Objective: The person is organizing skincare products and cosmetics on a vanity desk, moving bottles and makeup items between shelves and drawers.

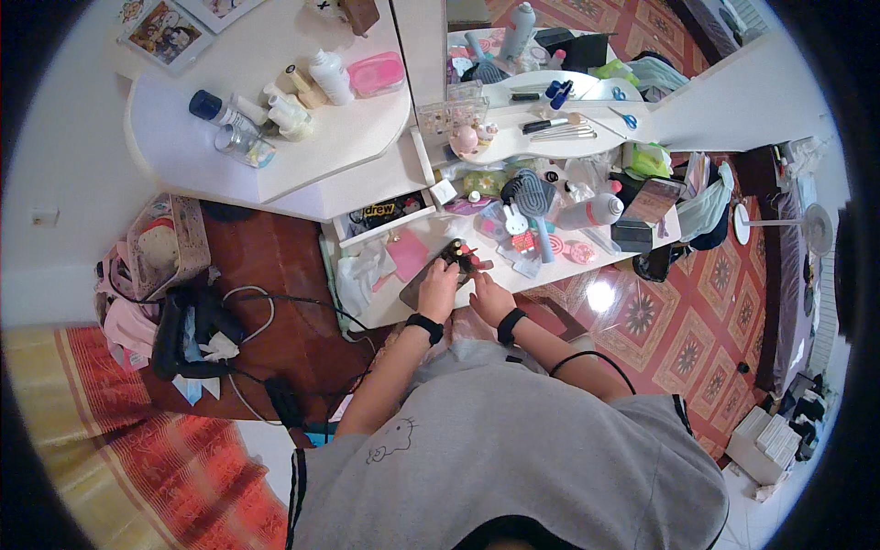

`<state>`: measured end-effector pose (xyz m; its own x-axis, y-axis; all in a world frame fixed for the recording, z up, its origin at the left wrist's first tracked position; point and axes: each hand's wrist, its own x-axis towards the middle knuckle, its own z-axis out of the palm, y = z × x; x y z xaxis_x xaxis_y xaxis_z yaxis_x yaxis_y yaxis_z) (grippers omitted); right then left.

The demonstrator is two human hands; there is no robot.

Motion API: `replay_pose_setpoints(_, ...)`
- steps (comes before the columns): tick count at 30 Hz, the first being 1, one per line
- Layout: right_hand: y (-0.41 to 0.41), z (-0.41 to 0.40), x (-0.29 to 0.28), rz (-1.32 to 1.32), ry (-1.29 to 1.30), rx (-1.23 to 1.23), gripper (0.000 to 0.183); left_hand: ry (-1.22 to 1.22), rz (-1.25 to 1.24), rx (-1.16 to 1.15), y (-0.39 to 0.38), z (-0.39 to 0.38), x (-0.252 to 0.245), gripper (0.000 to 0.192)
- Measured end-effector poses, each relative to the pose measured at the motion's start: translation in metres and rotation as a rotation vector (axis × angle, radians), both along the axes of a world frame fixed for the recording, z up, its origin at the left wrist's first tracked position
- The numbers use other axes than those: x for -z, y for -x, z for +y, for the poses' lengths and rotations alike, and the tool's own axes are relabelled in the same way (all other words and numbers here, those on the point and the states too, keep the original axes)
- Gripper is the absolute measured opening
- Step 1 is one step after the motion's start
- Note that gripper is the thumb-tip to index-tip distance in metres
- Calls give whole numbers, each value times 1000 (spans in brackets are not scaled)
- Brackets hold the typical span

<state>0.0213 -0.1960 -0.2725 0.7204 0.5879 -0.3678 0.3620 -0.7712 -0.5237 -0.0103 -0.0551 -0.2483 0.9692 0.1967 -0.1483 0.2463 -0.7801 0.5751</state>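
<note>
A cluster of small dark and red cosmetic tubes, probably lipsticks, is at the front edge of the white dressing table. My left hand grips this cluster from its near left side. Close by, the fingertips of my right hand reach the cluster's lower right, beside a small reddish tube; its grip is too small to make out. Partly beneath my left hand lies a flat grey panel. To the left of it are a pink square pouch and crumpled white tissue.
On the table's right side lie a grey hairbrush, a white spray can and a bunny figure. A small drawer stands pulled out at the left. Makeup brushes and blue scissors rest on the shelf behind.
</note>
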Motion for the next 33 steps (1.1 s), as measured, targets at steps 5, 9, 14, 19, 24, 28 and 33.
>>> replay_pose_setpoints(5,3,-4,8,70,-21,-78,37,-59,-5,61,-7,-15,10,17)
replay_pose_setpoints(9,2,-5,3,101,-52,-60,35,36,-28,-5,-6,-15,23,26)
replay_pose_setpoints(14,-3,-8,2,107,-63,-6,35,212,-39,-149,0,-13,20,17)
replay_pose_setpoints(19,-8,-15,6,102,-82,-52,33,-18,-28,-94,-2,-17,27,19)
replay_pose_setpoints(24,-24,-19,-3,65,-228,78,31,-4,42,-91,-4,-14,16,23)
replay_pose_setpoints(28,-36,-15,-18,104,-233,206,26,177,-84,-161,6,-2,-1,19)
replay_pose_setpoints(33,-42,-3,-8,-36,-280,155,22,266,-106,-178,26,19,-23,7)
